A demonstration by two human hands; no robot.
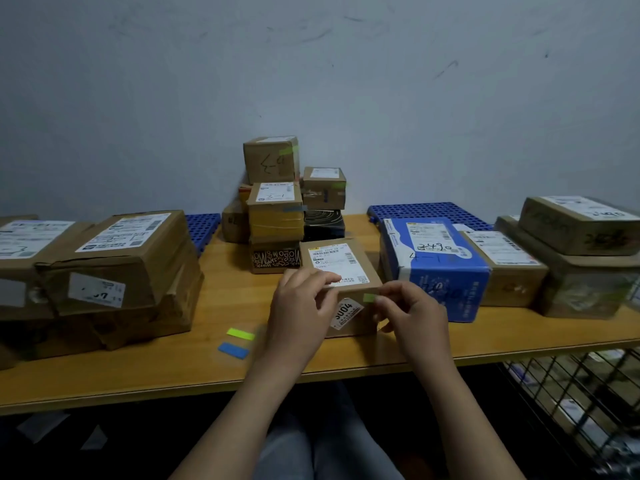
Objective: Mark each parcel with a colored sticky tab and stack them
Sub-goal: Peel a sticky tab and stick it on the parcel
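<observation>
A small brown parcel [341, 268] with a white shipping label lies at the middle of the wooden table [221, 306]. My left hand [301, 313] grips its near left corner, thumb on top. My right hand [412, 317] pinches a green sticky tab [369, 298] against the parcel's near front edge. Behind it rises a stack of tabbed parcels [277, 202] against the wall. Yellow-green tabs [240, 333] and blue tabs [233, 350] lie on the table left of my left hand.
Large brown parcels [114, 268] fill the left side of the table. A blue-and-white box [436, 265] and more brown parcels [571, 251] stand on the right. Blue plastic pallets [429, 211] lie at the back. A wire rack [571, 410] sits below right.
</observation>
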